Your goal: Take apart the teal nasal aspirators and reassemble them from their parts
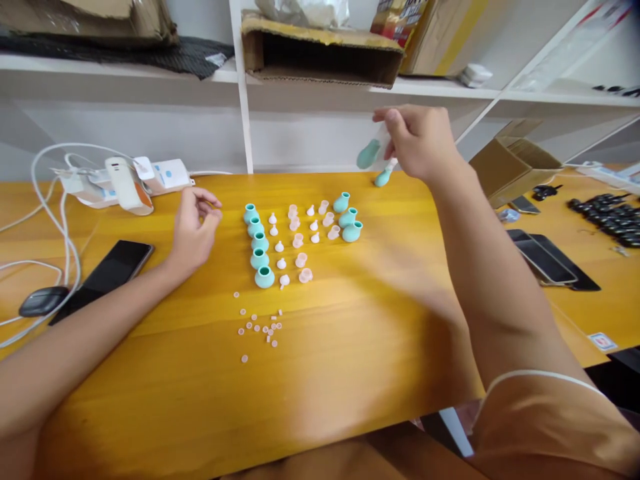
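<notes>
While the right hand was raised over the counter's far edge pinching a teal bulb, the left hand hovered loosely curled, empty, just left of the teal bulb column.

Your tabletop is yellow-orange wood grain. On it you have teal bulbs, white tips, pale pink caps and pink discs. Your phone is black, your cable white, your sleeve tan.
</notes>
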